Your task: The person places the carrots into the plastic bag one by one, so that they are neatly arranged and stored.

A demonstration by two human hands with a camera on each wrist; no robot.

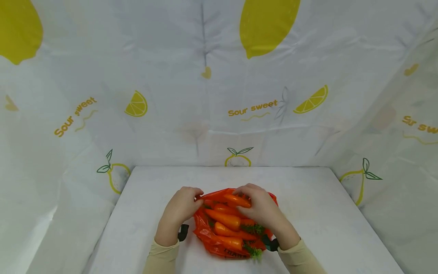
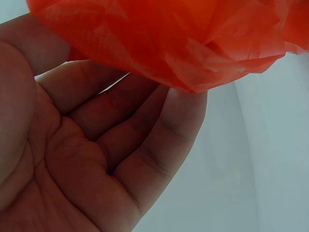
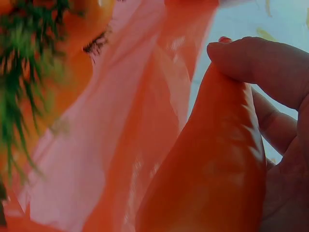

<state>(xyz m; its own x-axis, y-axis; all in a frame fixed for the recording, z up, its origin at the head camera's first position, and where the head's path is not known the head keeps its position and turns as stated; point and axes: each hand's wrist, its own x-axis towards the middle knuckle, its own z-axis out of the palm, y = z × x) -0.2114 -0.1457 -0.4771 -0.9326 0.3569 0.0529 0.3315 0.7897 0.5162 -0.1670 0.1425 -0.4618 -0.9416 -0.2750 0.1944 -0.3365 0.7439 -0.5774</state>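
A red plastic bag [image 1: 206,236] lies open on the table, with several orange carrots [image 1: 224,219] in it, some with green tops [image 1: 254,251]. At the bag's left rim, my left hand [image 1: 180,207] pinches the thin film. The left wrist view shows the bag's edge [image 2: 159,53] between thumb and curled fingers. My right hand [image 1: 262,207] reaches over the bag's far right part and grips one carrot [image 1: 237,200]. In the right wrist view the thumb lies across that carrot's narrow end [image 3: 212,145]. The carrot's other end is cut off by that view.
The bag rests on a white tabletop [image 1: 150,190]. White cloth [image 1: 171,125] with lemon prints hangs behind the table and on both sides. Dark wrist straps [image 1: 183,232] sit at both wrists.
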